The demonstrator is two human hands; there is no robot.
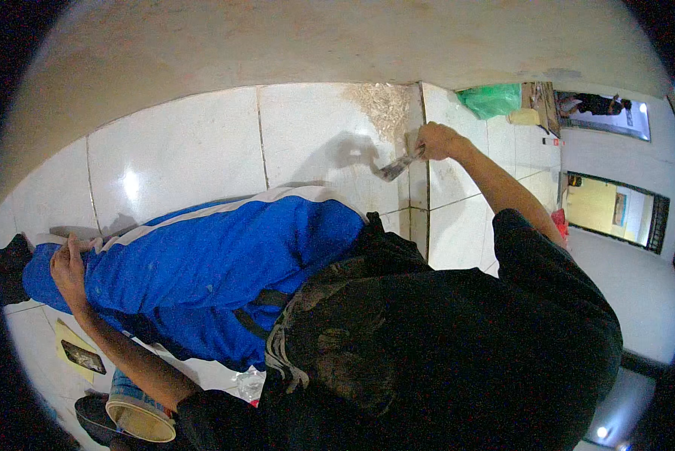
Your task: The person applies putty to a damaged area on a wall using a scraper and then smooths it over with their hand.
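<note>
My right hand (436,140) is stretched out ahead and grips the handle of a small metal trowel (394,168). The blade rests on the white floor tile (315,143), close to a joint line. Just above the blade lies a patch of rough greyish-brown mortar (383,105) beside the joint. My left hand (68,267) lies far left on my knee, on the blue trouser leg (217,263) with a white stripe, fingers curled over the cloth. My black shirt fills the lower right.
A beige wall (315,45) borders the tiles at the top. A green plastic bag (491,98) and a cardboard piece lie at the upper right by a doorway (615,210). A round tin (138,413) and a yellow paper (74,349) sit at the lower left.
</note>
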